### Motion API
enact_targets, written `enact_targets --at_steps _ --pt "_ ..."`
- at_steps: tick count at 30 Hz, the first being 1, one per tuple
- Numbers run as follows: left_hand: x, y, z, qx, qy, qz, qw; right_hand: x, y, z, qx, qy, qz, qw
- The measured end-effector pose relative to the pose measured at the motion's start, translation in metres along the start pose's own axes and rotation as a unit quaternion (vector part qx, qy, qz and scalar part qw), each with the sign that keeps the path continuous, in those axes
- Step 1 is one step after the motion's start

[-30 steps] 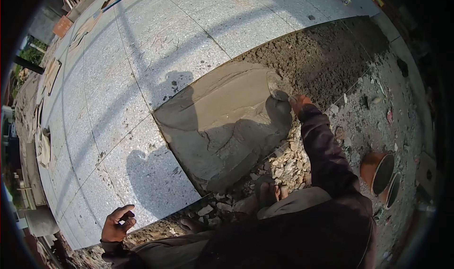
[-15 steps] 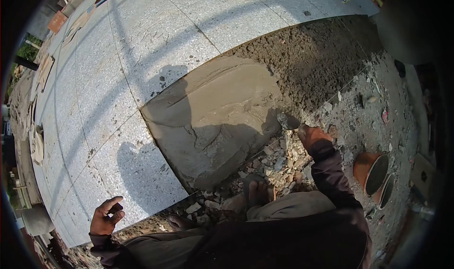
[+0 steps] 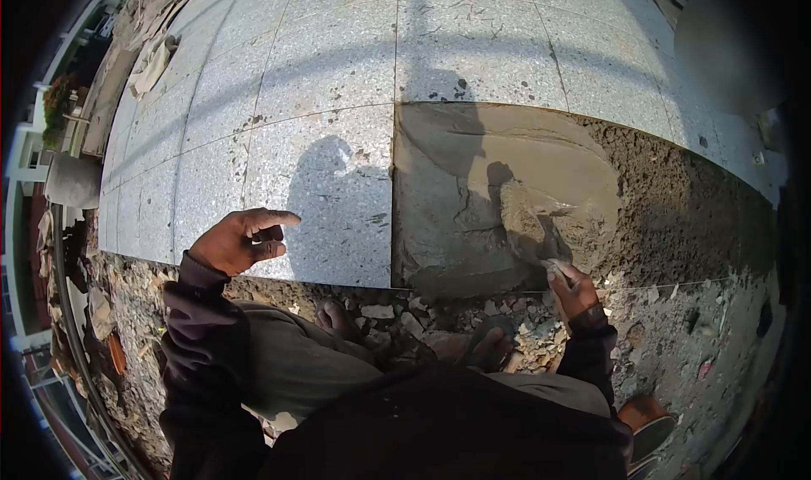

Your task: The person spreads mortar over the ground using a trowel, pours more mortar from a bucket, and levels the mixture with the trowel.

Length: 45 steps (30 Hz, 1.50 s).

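Note:
My right hand (image 3: pixel 574 291) is wrapped round the handle of a trowel (image 3: pixel 523 220), whose mortar-coated blade lies on the wet mortar (image 3: pixel 439 218). This smooth grey patch borders the speckled tiles (image 3: pixel 338 184) on its left and far sides. To its right lies rough, darker mortar (image 3: pixel 676 201). My left hand (image 3: pixel 245 242) is held over the near edge of the tiles, its fingers curled but apart and nothing between them.
Broken rubble (image 3: pixel 405 324) lies around my feet, along the near edge of the mortar. An orange bowl (image 3: pixel 646 421) is at the lower right. A grey bucket (image 3: pixel 73 181) stands at the left, beside a dark pipe (image 3: pixel 68 328).
The view has turned, so the tiles and mortar appear rotated. My right hand has brought the trowel from the mortar's near right edge onto the smooth patch. My left hand is farther forward over the tiles.

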<state>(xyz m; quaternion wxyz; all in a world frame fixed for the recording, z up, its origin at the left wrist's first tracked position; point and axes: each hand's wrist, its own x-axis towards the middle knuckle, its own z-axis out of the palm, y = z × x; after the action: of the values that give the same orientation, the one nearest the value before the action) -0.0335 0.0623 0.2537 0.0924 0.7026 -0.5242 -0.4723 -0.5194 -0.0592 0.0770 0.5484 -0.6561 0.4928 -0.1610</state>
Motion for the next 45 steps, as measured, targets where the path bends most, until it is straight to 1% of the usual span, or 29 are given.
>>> enact_targets --at_steps 2,3,4,6,8,10,12,13,16,17,20,21,24,25,28,29,30,31,32,33,36,37,39,40,41,44,45 --pt "-0.003 -0.002 0.001 -0.005 0.011 0.014 1.000 0.019 -0.049 0.019 0.090 -0.088 0.119 0.985" --pt "-0.007 -0.002 0.001 -0.003 0.016 0.004 1.000 0.031 -0.061 0.032 0.057 -0.105 0.106 0.987" --pt "-0.011 -0.003 -0.002 0.002 0.019 -0.004 1.000 0.043 -0.068 0.043 0.089 -0.128 0.101 0.983" --pt "-0.020 -0.014 -0.002 0.019 0.035 0.011 0.999 0.069 -0.072 0.065 0.156 -0.172 0.095 0.968" --pt "-0.031 -0.023 -0.007 0.033 0.022 -0.005 0.999 0.097 -0.069 0.082 0.270 -0.232 0.094 0.930" --pt "-0.039 -0.029 -0.008 0.027 0.016 -0.014 0.999 0.129 -0.060 0.099 0.368 -0.298 0.116 0.873" --pt "-0.043 -0.040 -0.005 0.029 0.042 0.028 0.998 0.167 -0.042 0.112 0.448 -0.368 0.159 0.799" --pt "-0.043 -0.045 -0.004 0.031 0.054 0.049 0.997 0.183 -0.031 0.116 0.451 -0.378 0.164 0.791" --pt "-0.049 -0.042 -0.008 0.029 0.053 0.037 0.997 0.197 -0.044 0.097 0.378 -0.368 0.165 0.834" --pt "-0.050 -0.047 -0.008 0.003 0.046 0.010 0.999 0.188 -0.056 0.088 0.364 -0.351 0.171 0.846" --pt "-0.053 -0.053 -0.014 0.008 0.041 0.050 0.998 0.167 -0.086 0.068 0.302 -0.352 0.161 0.871" --pt "-0.051 -0.055 -0.014 0.014 0.046 0.083 0.995 0.160 -0.085 0.069 0.278 -0.316 0.149 0.895" --pt "-0.050 -0.045 -0.014 0.044 0.043 0.109 0.992 0.154 -0.090 0.078 0.238 -0.258 0.132 0.927" --pt "-0.049 -0.042 -0.014 0.028 0.040 0.116 0.992 0.150 -0.095 0.080 0.237 -0.235 0.142 0.932" --pt "-0.054 -0.036 -0.017 0.035 0.020 0.089 0.995 0.151 -0.100 0.082 0.182 -0.197 0.089 0.959" --pt "-0.054 -0.041 -0.015 0.045 0.036 0.117 0.991 0.154 -0.097 0.081 0.012 -0.156 0.070 0.985" --pt "-0.054 -0.044 -0.015 0.049 0.038 0.121 0.991 0.157 -0.084 0.077 -0.160 -0.103 -0.026 0.981" --pt "-0.056 -0.046 -0.016 0.052 0.043 0.122 0.990 0.160 -0.066 0.073 -0.327 -0.047 -0.124 0.936" --pt "-0.058 -0.049 -0.017 0.053 0.050 0.120 0.990 0.164 -0.067 0.071 -0.479 0.008 -0.219 0.850" --pt "-0.061 -0.047 -0.017 0.033 0.047 0.095 0.994 0.169 -0.069 0.064 -0.450 -0.017 -0.181 0.874" --pt "-0.063 -0.045 -0.018 0.026 0.040 0.078 0.996 0.184 -0.091 0.054 -0.522 -0.117 -0.129 0.835" --pt "-0.060 -0.046 -0.018 0.032 0.046 0.104 0.993 0.195 -0.082 0.053 -0.521 -0.117 -0.145 0.833" --pt "-0.056 -0.050 -0.016 0.047 0.061 0.150 0.986 0.216 -0.079 0.061 -0.537 -0.115 -0.135 0.825" --pt "-0.054 -0.050 -0.017 0.045 0.057 0.152 0.986 0.226 -0.080 0.066 -0.543 -0.115 -0.130 0.821" --pt "-0.052 -0.050 -0.017 0.042 0.053 0.155 0.986 0.234 -0.082 0.070 -0.530 -0.113 -0.139 0.829" --pt "-0.049 -0.049 -0.017 0.060 0.046 0.160 0.984 0.238 -0.101 0.086 -0.517 -0.083 -0.135 0.841" --pt "-0.049 -0.049 -0.016 0.070 0.046 0.163 0.983 0.238 -0.101 0.090 -0.519 -0.060 -0.148 0.840"
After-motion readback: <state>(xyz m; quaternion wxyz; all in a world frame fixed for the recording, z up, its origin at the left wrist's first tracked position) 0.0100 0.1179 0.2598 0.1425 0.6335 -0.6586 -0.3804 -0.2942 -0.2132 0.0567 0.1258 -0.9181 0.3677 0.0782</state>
